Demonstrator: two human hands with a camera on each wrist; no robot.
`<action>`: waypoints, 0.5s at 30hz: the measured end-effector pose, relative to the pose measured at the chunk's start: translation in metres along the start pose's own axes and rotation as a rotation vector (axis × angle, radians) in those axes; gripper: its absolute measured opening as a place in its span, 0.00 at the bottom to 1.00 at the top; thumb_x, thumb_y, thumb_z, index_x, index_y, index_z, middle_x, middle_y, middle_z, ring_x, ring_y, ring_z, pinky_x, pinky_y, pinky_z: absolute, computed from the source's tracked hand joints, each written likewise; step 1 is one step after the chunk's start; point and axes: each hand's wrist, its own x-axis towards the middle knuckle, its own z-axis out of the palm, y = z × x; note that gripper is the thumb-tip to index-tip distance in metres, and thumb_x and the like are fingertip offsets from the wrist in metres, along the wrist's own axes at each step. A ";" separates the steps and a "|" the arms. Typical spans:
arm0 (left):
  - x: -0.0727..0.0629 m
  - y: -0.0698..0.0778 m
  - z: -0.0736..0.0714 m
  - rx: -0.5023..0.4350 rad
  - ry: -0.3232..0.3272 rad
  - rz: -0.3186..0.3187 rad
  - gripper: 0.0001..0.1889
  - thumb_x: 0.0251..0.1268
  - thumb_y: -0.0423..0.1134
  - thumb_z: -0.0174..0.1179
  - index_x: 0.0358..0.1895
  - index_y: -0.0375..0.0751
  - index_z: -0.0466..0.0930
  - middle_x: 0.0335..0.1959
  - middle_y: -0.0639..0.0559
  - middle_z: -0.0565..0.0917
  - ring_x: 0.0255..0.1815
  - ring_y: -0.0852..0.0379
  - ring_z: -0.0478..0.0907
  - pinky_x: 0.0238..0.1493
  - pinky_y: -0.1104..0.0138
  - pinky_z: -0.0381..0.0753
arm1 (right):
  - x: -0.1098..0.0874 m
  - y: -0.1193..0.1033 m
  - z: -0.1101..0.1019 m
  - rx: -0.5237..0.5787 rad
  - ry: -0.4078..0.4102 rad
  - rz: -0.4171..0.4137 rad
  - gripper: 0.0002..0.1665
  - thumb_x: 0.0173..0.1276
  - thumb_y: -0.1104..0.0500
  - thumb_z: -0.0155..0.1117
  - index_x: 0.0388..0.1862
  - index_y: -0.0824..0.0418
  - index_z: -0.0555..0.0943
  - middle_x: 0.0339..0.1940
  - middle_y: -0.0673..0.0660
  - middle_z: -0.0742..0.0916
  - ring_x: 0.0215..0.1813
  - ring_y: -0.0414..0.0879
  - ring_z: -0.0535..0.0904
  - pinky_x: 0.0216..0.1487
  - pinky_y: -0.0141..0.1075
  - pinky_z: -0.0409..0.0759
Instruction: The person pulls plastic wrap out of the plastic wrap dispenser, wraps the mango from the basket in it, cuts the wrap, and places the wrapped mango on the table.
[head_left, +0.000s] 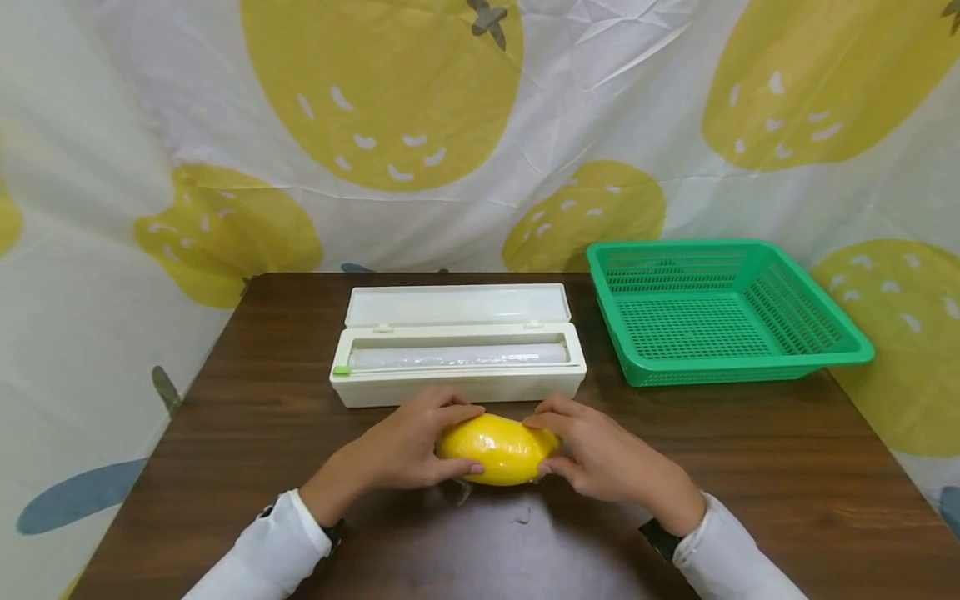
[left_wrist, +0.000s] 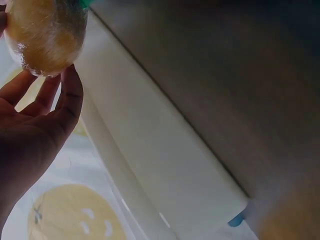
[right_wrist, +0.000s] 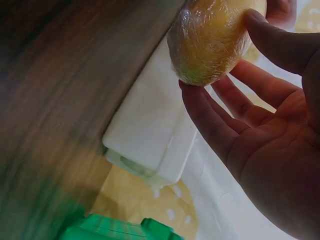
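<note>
An oval yellow fruit (head_left: pixel 497 450) is wrapped in shiny cling film, with a small loose wisp of film below it. My left hand (head_left: pixel 423 442) grips its left end between thumb and fingers. At the other end, my right hand (head_left: pixel 596 450) holds it the same way. In the right wrist view the film lies wrinkled over the fruit (right_wrist: pixel 210 42), whose lower tip looks greenish. Just behind both hands stands a white cling film dispenser (head_left: pixel 457 390) with its lid (head_left: pixel 457 305) raised. Inside it lies a roll of film (head_left: pixel 459 356).
A green plastic basket (head_left: pixel 750 365) stands at the back right of the dark wooden table (head_left: pixel 262 417). On the dispenser's front left edge sits a small green slider (head_left: pixel 341 370). Behind the table hangs a white cloth (head_left: pixel 420 225) printed with yellow fruit.
</note>
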 end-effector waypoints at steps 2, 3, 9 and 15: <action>-0.001 0.000 0.002 0.000 -0.025 -0.013 0.34 0.61 0.58 0.72 0.65 0.42 0.81 0.56 0.49 0.80 0.52 0.56 0.76 0.53 0.62 0.81 | 0.000 0.001 0.003 0.013 -0.014 0.010 0.29 0.63 0.58 0.77 0.63 0.62 0.82 0.55 0.51 0.82 0.52 0.41 0.80 0.57 0.39 0.83; -0.001 -0.001 0.003 -0.001 -0.036 -0.019 0.34 0.61 0.58 0.72 0.66 0.42 0.80 0.56 0.49 0.80 0.53 0.56 0.76 0.54 0.62 0.81 | 0.001 0.001 0.004 0.018 -0.021 0.015 0.28 0.64 0.58 0.77 0.63 0.62 0.82 0.55 0.51 0.82 0.52 0.41 0.80 0.57 0.39 0.83; -0.001 0.000 0.005 0.002 -0.070 -0.048 0.34 0.63 0.58 0.71 0.67 0.42 0.79 0.58 0.48 0.80 0.55 0.54 0.77 0.56 0.59 0.81 | 0.002 0.002 0.008 0.019 -0.055 0.043 0.29 0.65 0.58 0.77 0.63 0.62 0.82 0.55 0.51 0.82 0.51 0.41 0.81 0.55 0.38 0.84; -0.001 0.002 0.006 0.011 -0.069 -0.069 0.35 0.62 0.59 0.71 0.67 0.43 0.80 0.57 0.48 0.80 0.54 0.54 0.77 0.56 0.59 0.81 | 0.003 0.002 0.009 -0.002 -0.066 0.050 0.29 0.64 0.56 0.77 0.63 0.61 0.81 0.55 0.51 0.83 0.50 0.40 0.81 0.54 0.38 0.84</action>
